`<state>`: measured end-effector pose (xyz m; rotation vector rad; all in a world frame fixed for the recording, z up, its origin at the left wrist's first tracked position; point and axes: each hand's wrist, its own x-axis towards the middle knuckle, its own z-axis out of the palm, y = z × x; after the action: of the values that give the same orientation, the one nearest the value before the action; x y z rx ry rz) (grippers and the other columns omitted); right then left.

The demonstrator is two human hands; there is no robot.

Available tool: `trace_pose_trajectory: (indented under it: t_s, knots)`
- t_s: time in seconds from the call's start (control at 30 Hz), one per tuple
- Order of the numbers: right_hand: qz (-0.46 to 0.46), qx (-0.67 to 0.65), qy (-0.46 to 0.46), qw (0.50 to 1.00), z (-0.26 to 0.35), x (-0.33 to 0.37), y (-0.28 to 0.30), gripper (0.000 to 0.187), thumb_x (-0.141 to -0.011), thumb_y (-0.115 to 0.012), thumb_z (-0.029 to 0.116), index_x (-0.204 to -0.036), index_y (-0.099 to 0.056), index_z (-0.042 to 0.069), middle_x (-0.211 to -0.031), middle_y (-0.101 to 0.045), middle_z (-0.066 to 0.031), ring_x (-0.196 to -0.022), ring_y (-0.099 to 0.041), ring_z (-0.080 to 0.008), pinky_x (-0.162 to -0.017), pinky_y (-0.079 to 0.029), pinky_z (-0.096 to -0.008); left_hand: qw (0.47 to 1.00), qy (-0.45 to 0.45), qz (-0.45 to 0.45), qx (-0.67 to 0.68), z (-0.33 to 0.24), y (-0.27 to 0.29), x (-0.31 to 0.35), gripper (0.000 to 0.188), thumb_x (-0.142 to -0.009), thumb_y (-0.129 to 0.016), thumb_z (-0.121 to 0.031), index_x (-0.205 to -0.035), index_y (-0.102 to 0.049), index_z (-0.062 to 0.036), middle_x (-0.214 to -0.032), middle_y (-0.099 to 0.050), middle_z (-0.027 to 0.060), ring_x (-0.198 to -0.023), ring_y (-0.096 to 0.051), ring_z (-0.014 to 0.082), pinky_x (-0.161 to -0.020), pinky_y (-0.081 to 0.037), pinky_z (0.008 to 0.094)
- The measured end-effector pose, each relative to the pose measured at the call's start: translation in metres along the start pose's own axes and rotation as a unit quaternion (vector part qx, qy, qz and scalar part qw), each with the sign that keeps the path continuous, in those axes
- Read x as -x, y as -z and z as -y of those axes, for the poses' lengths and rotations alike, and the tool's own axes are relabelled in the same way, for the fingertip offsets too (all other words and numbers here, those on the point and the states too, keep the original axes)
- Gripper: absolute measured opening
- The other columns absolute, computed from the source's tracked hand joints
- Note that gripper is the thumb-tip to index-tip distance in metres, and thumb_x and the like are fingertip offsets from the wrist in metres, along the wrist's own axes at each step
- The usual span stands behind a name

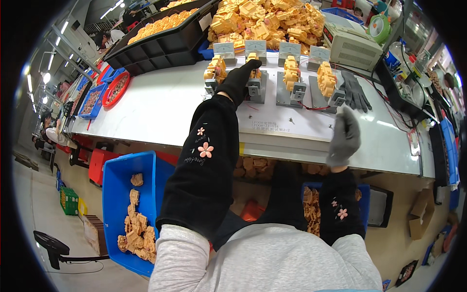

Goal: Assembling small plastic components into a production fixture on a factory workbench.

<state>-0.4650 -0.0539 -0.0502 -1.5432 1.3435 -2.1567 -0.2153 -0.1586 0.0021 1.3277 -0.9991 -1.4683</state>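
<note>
We stand before a long white table [160, 102]. Towards its far edge we have a large heap of yellow parts [267, 22]. Below the table's near left edge stands a blue bin [114, 209] with more such parts, and at the table's far left sits a loaded black crate [158, 53]. Across the table's middle runs a row of four grey metal stands [282, 92]; at the table's far right is a beige instrument [355, 46]. Our left hand [238, 80], black-gloved, reaches the second stand from the table's left; we cannot tell whether its fingers pinch or only press. Our right hand [345, 138], grey-gloved and blurred, hangs over the table's near right edge, its fingers' state unclear to us. A loose grey glove [357, 90] lies on the table's right half. Under our left fingertips, a yellow part [256, 74] sits near the table's middle.
</note>
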Motion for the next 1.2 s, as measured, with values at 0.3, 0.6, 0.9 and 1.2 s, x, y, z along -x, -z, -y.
trace_pose_trajectory:
  t_s: [0.3,0.6,0.9,1.2]
  knots:
    - [0.216,0.015,-0.073,0.973,0.047,0.024,-0.134,0.024,-0.073,-0.065,0.014,-0.093,-0.058,0.003,-0.082,-0.061,-0.0114,-0.067,-0.060,-0.0204,-0.059,-0.048,-0.0300,0.838,-0.426,0.093,-0.330,0.023,0.029,-0.019,0.058,-0.072,-0.062,0.001,-0.124,-0.041,-0.0150,-0.111,-0.055,0.0112,-0.100,-0.055,0.0237,-0.081,-0.046,0.0322]
    - [0.203,-0.101,-0.080,0.971,0.023,0.032,-0.150,0.017,-0.074,-0.066,0.010,-0.085,-0.058,0.001,-0.074,-0.060,-0.0094,-0.063,-0.059,-0.0163,-0.059,-0.048,-0.0281,0.858,-0.380,0.097,-0.332,0.027,0.031,-0.027,0.063,-0.069,-0.064,0.001,-0.124,-0.040,-0.0152,-0.112,-0.055,0.0154,-0.105,-0.052,0.0304,-0.086,-0.043,0.0342]
    - [0.161,-0.035,-0.096,0.982,0.038,0.028,-0.149,0.018,-0.071,-0.070,0.008,-0.082,-0.058,0.001,-0.068,-0.060,-0.0059,-0.061,-0.058,-0.0131,-0.057,-0.047,-0.0259,0.820,-0.413,0.057,-0.391,0.029,0.030,-0.028,0.062,-0.068,-0.065,-0.001,-0.122,-0.040,-0.0169,-0.101,-0.059,0.0167,-0.095,-0.057,0.0332,-0.079,-0.045,0.0370]
    - [0.122,0.048,-0.062,0.989,0.037,0.028,-0.149,0.028,-0.072,-0.069,0.011,-0.095,-0.056,0.005,-0.086,-0.060,-0.0104,-0.075,-0.059,-0.0193,-0.067,-0.047,-0.0302,0.954,-0.229,0.141,-0.129,0.018,0.020,-0.015,0.046,-0.077,-0.061,-0.015,-0.120,-0.044,-0.0134,-0.091,-0.060,0.0087,-0.082,-0.060,0.0207,-0.069,-0.050,0.0318]
